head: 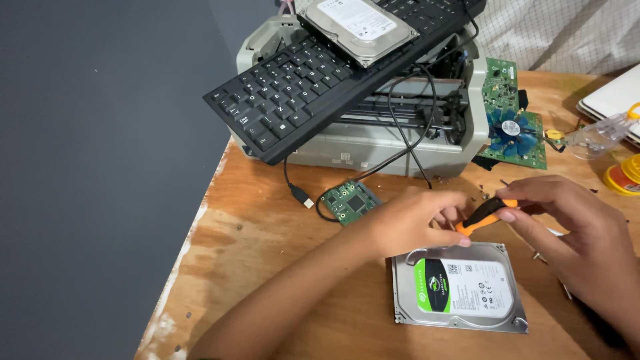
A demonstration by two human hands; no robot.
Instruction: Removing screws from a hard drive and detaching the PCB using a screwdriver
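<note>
Both your hands meet over the far edge of the hard drive (459,287), which lies flat on the wooden table (267,267) with its green-and-white label up. Your right hand (567,220) has its grip closed on the orange-and-black screwdriver (485,215), and your left hand (407,223) pinches the orange end of the same tool. Beyond them a small green circuit board (349,202) lies just in front of a grey printer (373,143), which carries a tilted black keyboard (293,87) with a second drive (357,27) on top.

keyboard (293,87) on printer (373,143) | hard drive (460,287) before printer | small board (350,201) left of hands (480,217)
</note>
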